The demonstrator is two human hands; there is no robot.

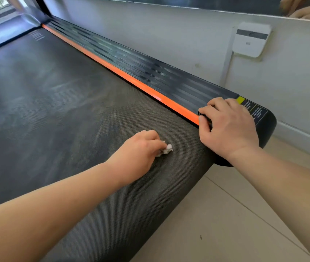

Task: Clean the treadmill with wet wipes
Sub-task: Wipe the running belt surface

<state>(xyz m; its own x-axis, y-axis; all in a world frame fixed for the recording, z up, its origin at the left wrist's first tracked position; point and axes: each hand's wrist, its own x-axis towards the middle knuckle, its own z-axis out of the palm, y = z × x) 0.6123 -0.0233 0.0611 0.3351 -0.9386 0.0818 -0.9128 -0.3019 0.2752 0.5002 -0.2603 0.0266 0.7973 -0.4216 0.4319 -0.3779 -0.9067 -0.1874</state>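
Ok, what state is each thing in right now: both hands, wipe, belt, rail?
Left hand: pinches the wipe, low on the belt.
Wipe: crumpled small, touching the belt.
Right hand: rests on the rail, fingers bent, holding nothing.
Belt: pale smears across it.
Rail: blurred; surface condition unclear.

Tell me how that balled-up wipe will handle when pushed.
The wet wipe looks floppy, not stiff: it is crumpled into a wad in the left hand. So small, it is probably very light. The mesh-textured treadmill belt will likely drag on it.
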